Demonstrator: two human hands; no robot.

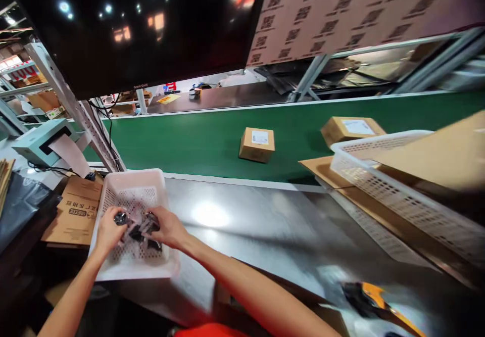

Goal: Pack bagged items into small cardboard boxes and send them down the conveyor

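A white perforated plastic basket (133, 272) stands on the metal table at the left. My left hand (109, 232) is inside it, fingers closed around a small black item in clear plastic (121, 218). Opposite, my right hand (169, 229) grips a clear plastic bag with dark contents (150, 223). More black pieces in clear wrapping lie between and below the hands, on the basket floor. Their exact kind is too small and blurred to make out.
Behind the table runs a green conveyor belt (182, 142) carrying a small carton (256, 145) and another carton (350, 129). A white crate (401, 185) with cardboard stands right. A label printer (45, 142) and flat cardboard (78, 210) are left. An orange-black tape dispenser (373, 296) lies front right. A monitor (144, 34) hangs above.
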